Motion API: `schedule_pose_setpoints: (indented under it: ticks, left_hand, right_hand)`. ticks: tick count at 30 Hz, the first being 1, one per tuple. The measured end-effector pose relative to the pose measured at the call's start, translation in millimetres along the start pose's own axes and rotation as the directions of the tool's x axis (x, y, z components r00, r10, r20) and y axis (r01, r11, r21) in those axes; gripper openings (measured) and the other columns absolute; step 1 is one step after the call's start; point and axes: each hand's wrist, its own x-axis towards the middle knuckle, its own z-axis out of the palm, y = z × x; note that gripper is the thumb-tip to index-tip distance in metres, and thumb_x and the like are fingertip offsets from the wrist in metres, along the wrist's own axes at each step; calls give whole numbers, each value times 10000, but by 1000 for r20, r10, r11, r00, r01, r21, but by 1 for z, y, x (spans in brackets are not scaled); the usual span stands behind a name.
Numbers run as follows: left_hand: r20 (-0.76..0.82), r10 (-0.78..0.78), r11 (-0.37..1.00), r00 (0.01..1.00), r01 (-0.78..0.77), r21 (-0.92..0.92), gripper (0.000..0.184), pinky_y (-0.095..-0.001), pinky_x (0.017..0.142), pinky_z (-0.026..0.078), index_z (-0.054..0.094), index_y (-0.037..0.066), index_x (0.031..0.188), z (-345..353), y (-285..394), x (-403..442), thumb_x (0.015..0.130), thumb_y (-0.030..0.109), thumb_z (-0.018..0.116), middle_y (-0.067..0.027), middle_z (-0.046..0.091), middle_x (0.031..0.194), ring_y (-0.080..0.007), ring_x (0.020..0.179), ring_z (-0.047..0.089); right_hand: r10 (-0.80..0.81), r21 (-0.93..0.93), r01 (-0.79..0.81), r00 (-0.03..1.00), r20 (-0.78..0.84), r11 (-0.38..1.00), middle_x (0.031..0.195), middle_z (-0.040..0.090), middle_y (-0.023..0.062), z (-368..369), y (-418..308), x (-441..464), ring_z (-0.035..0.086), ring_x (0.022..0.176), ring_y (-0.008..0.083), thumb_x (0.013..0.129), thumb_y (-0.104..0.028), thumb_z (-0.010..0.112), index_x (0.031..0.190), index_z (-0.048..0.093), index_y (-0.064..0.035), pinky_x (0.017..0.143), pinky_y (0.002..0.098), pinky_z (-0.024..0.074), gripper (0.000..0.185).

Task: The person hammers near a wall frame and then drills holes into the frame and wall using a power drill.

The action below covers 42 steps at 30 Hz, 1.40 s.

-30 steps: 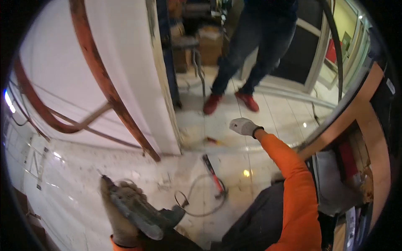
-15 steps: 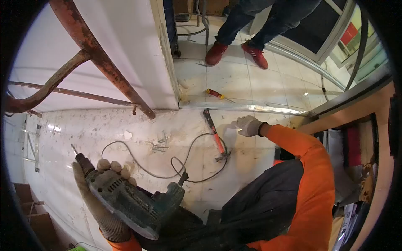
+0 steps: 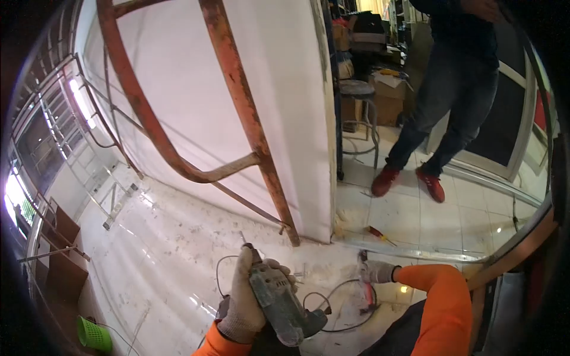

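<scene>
Far left: green basket (image 3: 95, 336) on the floor (image 3: 169, 255), low by some brown panels (image 3: 64, 279). Dusty white floor ran up from there to the white wall (image 3: 282, 77).

Main obstruction was the rusty red tube frame (image 3: 244, 113): stood in front of that wall, one leg down to the floor just beyond the drill, near the wall corner.

Left hand (image 3: 242, 299), gloved, had its fingers wrapped round the front of the drill (image 3: 280, 301); bit pointed up and away, toward the wall. Drill was off the floor, body slanting back to the right.

Black cord (image 3: 341, 329) lay in loops right of the drill, running round the hammer (image 3: 369, 292). Snag risk there.

Right hand (image 3: 377, 272), gloved, was over the hammer's handle; couldn't tell if the fingers had closed on it.

Beyond the metal threshold strip (image 3: 415, 255): red-yellow screwdriver (image 3: 377, 233) on the tiles, stool (image 3: 356, 89) further back. Another person (image 3: 454, 101), jeans and red shoes, stood in the opening, blocking part of it.
</scene>
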Motion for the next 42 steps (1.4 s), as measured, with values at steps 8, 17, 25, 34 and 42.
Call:
schedule_pose_setpoints:
  ticks: [8,17,25,34,42]
  left_hand:
    - [-22,-17,999,1000,16,-34,625,-545,833,609,659,62,990,3,8,-12,997,678,551,-182,695,982,-386,914,706]
    - [20,-30,999,999,30,19,614,-516,833,614,659,81,1006,4,8,-13,1005,681,528,-159,693,999,-339,924,712]
    - [82,-72,997,994,70,22,611,-482,817,614,662,68,1014,8,0,-18,1014,664,527,-151,697,955,-310,892,722]
    - [110,-67,995,992,57,87,637,-463,801,620,659,47,989,6,0,-16,1013,670,527,-152,699,951,-301,880,728]
    - [101,-47,991,994,34,131,682,-459,773,624,653,38,980,9,1,-19,999,705,513,-156,698,923,-301,822,725]
  right_hand:
    - [-5,-62,24,957,289,998,892,633,68,-85,-32,-25,674,863,285,930,-351,658,937,638,-140,820,431,511,212]
    - [544,189,-513,813,-208,837,839,681,198,-240,-47,26,682,800,415,1020,-349,617,1051,662,-58,698,544,519,296]
    - [561,507,-300,130,-818,808,683,525,63,-419,-13,86,523,590,170,1107,-347,552,1063,625,-32,560,346,417,326]
    - [634,549,-404,105,-766,731,662,525,82,-505,-10,98,527,568,178,1093,-452,563,1083,633,-28,554,362,433,429]
    - [619,390,-645,167,-767,657,694,600,174,-494,-7,101,646,604,278,1086,-507,536,1140,638,-24,576,406,477,497]
